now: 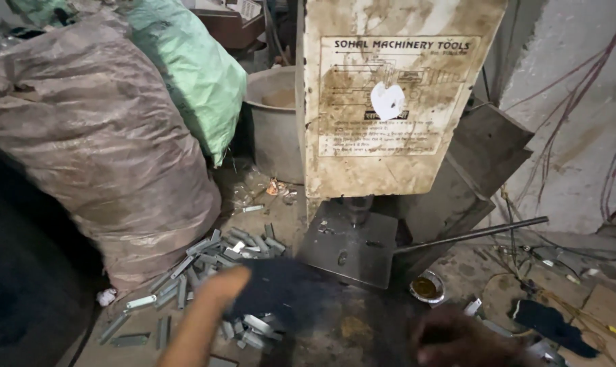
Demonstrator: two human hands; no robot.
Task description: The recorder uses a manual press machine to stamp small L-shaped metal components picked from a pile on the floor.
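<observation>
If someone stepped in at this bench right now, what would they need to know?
Left hand: blurred, empty as far as I can tell, reaching over the pile of small grey metal pieces.
Right hand: low near the dark cloth; its grip is unclear.
Press machine: its plate seems bare under the punch.
A small dish of yellowish liquid sits beside the plate.
Finished pieces cannot be told apart from unworked ones.

Dim workshop: a grimy concrete floor (pixel 274 204), a rough whitewashed wall (pixel 580 102) strung with reddish wires (pixel 580 88), bulging brown sacks (pixel 97 136) and a green sack (pixel 192 61) heaped beside a grey metal tub (pixel 270 129).
</observation>
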